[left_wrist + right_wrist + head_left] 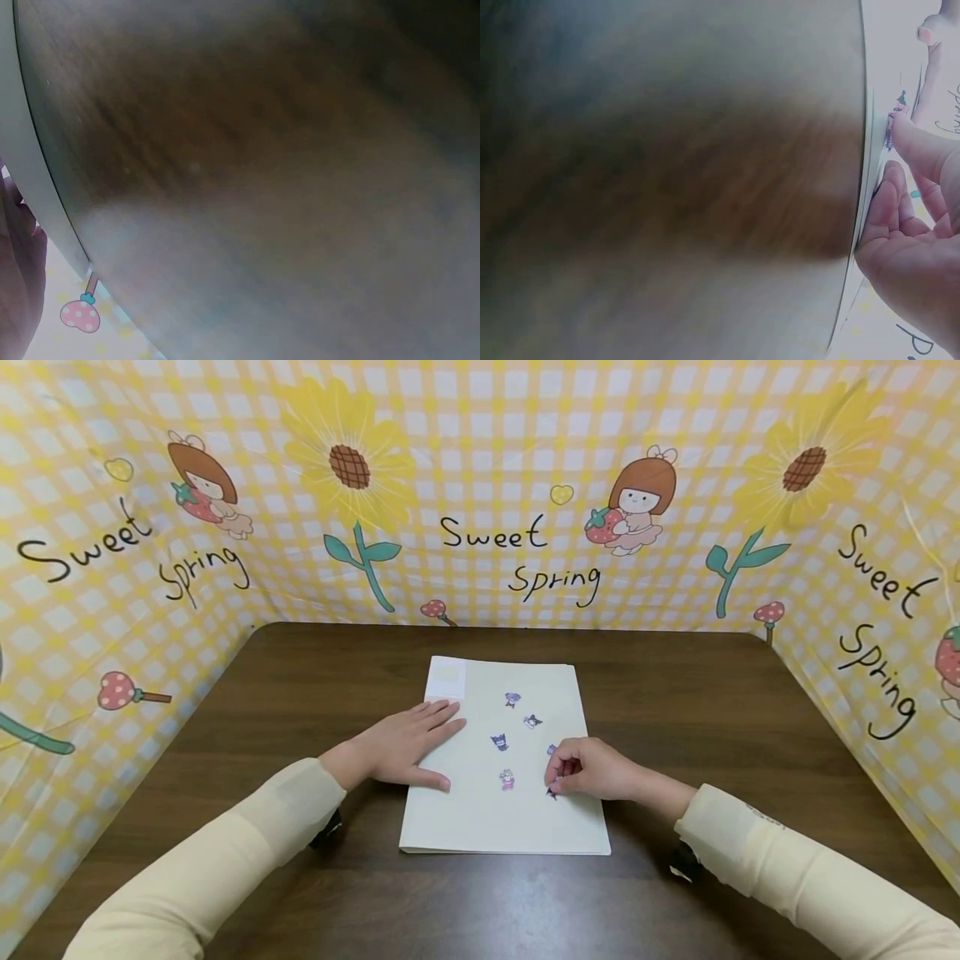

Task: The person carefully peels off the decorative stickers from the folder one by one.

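A white booklet (465,822) lies on the dark wooden table, a pale label (447,677) at its upper left corner. Several small purple cartoon stickers are spread over its cover, among them one at the top (512,699) and a pink-and-purple one (507,779) lower down. My left hand (408,745) rests flat on the booklet's left side, fingers spread. Near the right edge, my right hand (596,770) pinches a small dark purple sticker (552,792) at the cover, thumb and fingertips partly covering it. Just above those fingers another sticker (551,749) is partly hidden.
Brown tabletop (315,677) surrounds the booklet. A yellow checked cloth (480,468) with sunflowers and lettering stands behind the table and along both sides. The left wrist view shows mostly blurred tabletop (262,187) and the booklet's edge.
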Demonstrator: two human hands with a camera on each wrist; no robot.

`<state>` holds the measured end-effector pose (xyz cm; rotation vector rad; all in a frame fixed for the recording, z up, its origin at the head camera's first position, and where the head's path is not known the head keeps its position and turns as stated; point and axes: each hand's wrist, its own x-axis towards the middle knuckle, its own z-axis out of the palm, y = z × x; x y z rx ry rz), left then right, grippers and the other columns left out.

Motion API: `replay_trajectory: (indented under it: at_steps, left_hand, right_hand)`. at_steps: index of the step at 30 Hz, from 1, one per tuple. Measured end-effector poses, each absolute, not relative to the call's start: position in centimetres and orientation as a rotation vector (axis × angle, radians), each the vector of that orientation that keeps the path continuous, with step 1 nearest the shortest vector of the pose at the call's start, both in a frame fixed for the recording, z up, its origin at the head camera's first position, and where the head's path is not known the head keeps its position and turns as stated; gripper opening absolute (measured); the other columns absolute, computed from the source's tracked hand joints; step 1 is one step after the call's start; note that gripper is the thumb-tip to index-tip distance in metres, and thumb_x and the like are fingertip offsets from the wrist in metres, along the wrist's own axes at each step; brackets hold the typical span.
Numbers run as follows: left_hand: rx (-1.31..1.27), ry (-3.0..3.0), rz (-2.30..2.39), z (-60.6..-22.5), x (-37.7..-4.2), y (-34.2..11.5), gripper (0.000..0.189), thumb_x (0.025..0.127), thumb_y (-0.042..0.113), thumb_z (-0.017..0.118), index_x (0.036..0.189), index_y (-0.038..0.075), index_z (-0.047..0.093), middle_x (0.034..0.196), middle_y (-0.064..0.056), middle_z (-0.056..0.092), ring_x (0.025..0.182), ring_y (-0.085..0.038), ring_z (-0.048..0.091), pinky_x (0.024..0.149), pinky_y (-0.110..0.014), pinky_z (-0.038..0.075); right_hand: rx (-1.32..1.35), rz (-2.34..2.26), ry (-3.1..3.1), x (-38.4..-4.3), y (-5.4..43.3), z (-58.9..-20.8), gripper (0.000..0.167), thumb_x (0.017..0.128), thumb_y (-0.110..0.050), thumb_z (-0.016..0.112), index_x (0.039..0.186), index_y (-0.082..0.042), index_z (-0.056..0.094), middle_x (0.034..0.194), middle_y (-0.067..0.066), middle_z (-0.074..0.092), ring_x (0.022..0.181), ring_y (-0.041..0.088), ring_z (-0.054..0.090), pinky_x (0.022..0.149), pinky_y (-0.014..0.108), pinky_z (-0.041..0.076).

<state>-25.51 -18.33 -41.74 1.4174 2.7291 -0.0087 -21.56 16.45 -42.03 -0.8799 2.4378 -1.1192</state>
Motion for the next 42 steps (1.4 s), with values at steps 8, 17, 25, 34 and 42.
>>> replay_trajectory:
  at_steps: [8, 17, 25, 34, 42]
  left_hand:
    - [1.363, 2.716, 0.003, -41.8, -25.4, -18.2, 0.101, 0.085, 0.080, 0.039, 0.155, 0.010, 0.023, 0.160, -0.016, 0.014, 0.147, -0.029, 0.010, 0.116, -0.042, 0.011]
    - [1.352, 2.719, -0.008, -41.9, -25.3, -18.2, 0.101, 0.085, 0.080, 0.038, 0.156, 0.010, 0.022, 0.160, -0.015, 0.014, 0.147, -0.028, 0.008, 0.116, -0.041, 0.009]
    - [1.343, 2.718, -0.010, -41.8, -25.3, -18.1, 0.101, 0.084, 0.081, 0.037, 0.156, 0.011, 0.021, 0.160, -0.014, 0.013, 0.147, -0.027, 0.008, 0.116, -0.041, 0.010]
    - [1.339, 2.722, -0.032, -41.8, -25.4, -18.2, 0.102, 0.084, 0.082, 0.035, 0.156, 0.012, 0.021, 0.161, -0.014, 0.012, 0.147, -0.026, 0.007, 0.117, -0.041, 0.009]
    - [1.345, 2.725, -0.023, -41.7, -25.4, -18.2, 0.102, 0.084, 0.082, 0.035, 0.156, 0.011, 0.021, 0.161, -0.014, 0.013, 0.147, -0.026, 0.008, 0.116, -0.041, 0.009]
  right_hand:
    - [-0.895, -1.129, 2.404, -21.8, 16.7, -42.0, 0.011, 0.083, -0.004, 0.076, 0.079, -0.011, 0.069, 0.072, -0.004, 0.058, 0.071, 0.014, 0.052, 0.062, 0.023, 0.044]
    - [-0.895, -1.125, 2.350, -22.0, 16.8, -41.7, 0.009, 0.085, -0.003, 0.074, 0.081, -0.010, 0.071, 0.070, -0.005, 0.059, 0.069, 0.012, 0.051, 0.062, 0.022, 0.043]
    - [-0.857, -1.148, 2.315, -22.2, 17.0, -41.5, 0.006, 0.085, -0.004, 0.074, 0.082, -0.009, 0.071, 0.070, -0.003, 0.059, 0.069, 0.013, 0.050, 0.061, 0.021, 0.041]
    - [-0.738, -1.241, 2.246, -22.4, 17.6, -41.5, 0.005, 0.085, -0.001, 0.073, 0.081, -0.004, 0.071, 0.068, 0.002, 0.060, 0.064, 0.013, 0.051, 0.057, 0.022, 0.046]
    - [-0.726, -1.224, 2.275, -22.6, 18.0, -41.7, 0.005, 0.082, -0.003, 0.077, 0.083, 0.000, 0.074, 0.071, 0.003, 0.067, 0.066, 0.013, 0.056, 0.059, 0.021, 0.045]
